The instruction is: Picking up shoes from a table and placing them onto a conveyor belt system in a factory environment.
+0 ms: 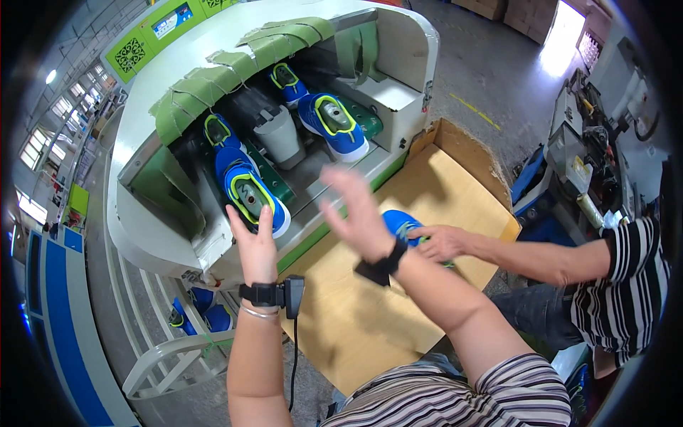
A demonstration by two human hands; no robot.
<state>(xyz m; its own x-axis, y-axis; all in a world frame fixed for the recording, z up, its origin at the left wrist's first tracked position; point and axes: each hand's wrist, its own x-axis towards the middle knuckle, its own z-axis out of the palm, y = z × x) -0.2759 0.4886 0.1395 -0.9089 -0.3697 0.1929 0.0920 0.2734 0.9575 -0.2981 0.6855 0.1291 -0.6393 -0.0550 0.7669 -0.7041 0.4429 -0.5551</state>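
Observation:
My left hand (255, 235) is at the heel of a blue sneaker (235, 171) with a lime-green collar, thumb and fingers on either side of it. A grey-green shoe last (250, 196) fills that sneaker, which lies at the left of the machine opening. My right hand (353, 213) is in the air over the near edge of the machine, blurred, its fingers apart and holding nothing. Beyond it a second lasted blue sneaker (331, 124) sits on the right-hand green belt (370, 124). Further blue sneakers (286, 82) stand deeper inside.
A co-worker's hand (441, 244) holds a blue sneaker (400, 223) on the wooden board (370, 320) at my right. Slit green flaps (242, 64) hang over the machine's mouth. A white rack (167, 363) with blue shoes (201, 313) stands at lower left.

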